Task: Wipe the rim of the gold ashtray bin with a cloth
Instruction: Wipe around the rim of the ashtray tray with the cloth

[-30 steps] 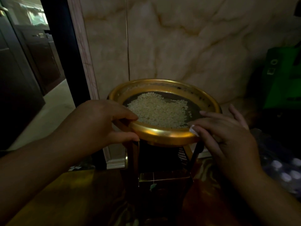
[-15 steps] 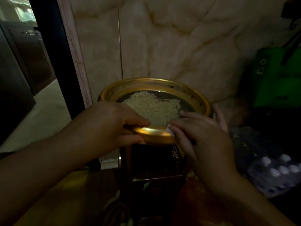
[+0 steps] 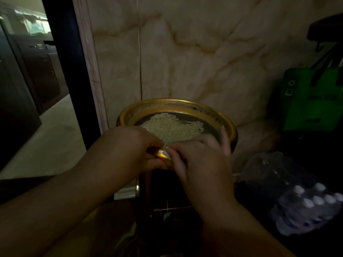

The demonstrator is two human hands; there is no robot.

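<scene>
The gold ashtray bin [image 3: 167, 105] stands against the marble wall, its round tray holding pale gravel [image 3: 170, 125]. My left hand [image 3: 128, 149] grips the near rim, thumb under and fingers over. My right hand [image 3: 202, 160] presses a small white cloth [image 3: 166, 153] onto the near rim right beside my left fingers; only a corner of the cloth shows. The bin's dark body [image 3: 167, 191] is below the hands.
A marble wall [image 3: 204, 52] rises behind the bin. A dark doorway frame [image 3: 65, 71] and corridor lie to the left. A green bag [image 3: 313, 97] and a wrapped pack of water bottles [image 3: 308, 203] sit at the right.
My right hand has slid the cloth leftward along the near rim until it meets my left hand. The left hand keeps its grip on the rim.
</scene>
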